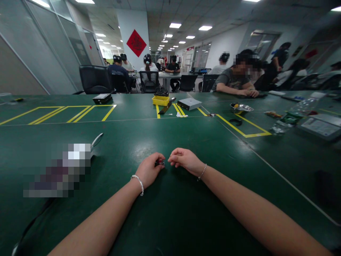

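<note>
My left hand [150, 169], with a beaded bracelet at the wrist, is closed around a small dark and red object [160, 162] with a shiny end, near the middle of the green table [128, 142]. Just to its right, my right hand [186, 161] has its fingers curled and pressed together at the tips. Whatever may be between those fingertips is too small to make out. A narrow gap separates the two hands, and the small object points across it.
Beyond my hands stand a yellow box [160, 101] with black cables, a silver box [189, 103] and a black box [102, 98]. A metal bowl [241, 108] and a plastic bottle [295, 113] are at right. A blurred object [61, 170] lies left. Across the table a person [237, 80] sits.
</note>
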The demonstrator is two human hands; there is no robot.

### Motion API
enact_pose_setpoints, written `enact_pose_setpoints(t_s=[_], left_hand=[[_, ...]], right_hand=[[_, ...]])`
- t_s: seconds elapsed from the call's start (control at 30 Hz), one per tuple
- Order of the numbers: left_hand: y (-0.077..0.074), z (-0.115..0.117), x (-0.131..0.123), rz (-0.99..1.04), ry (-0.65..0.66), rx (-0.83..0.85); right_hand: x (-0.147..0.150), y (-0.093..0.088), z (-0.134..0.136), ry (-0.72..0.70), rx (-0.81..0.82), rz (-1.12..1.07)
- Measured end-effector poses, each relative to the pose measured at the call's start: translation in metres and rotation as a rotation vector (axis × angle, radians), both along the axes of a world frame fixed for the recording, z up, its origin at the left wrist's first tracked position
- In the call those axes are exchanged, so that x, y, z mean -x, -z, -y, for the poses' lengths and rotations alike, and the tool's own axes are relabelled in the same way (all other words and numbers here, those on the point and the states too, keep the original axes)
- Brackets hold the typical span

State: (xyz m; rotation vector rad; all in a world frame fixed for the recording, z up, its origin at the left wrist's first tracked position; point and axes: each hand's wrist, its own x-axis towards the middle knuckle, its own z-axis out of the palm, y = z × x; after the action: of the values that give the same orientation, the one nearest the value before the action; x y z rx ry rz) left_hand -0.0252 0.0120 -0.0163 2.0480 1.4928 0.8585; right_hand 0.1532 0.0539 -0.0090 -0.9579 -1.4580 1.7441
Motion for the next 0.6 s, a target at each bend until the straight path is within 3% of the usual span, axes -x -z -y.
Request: enact_pose_setpoints(t_s=[0.4, 0.6], left_hand=[[0.0006, 0.0003, -0.0002, 0.009, -0.039, 0.018], [-0.0003, 0.0003, -0.0010, 0.013, -0.039, 0.037]], right_hand=[[0.0079, 0.0033, 0.0058, -0.001, -0.104, 0.046], [0.0096, 0.0021, 0.0071, 0.062, 0.001, 0.005]])
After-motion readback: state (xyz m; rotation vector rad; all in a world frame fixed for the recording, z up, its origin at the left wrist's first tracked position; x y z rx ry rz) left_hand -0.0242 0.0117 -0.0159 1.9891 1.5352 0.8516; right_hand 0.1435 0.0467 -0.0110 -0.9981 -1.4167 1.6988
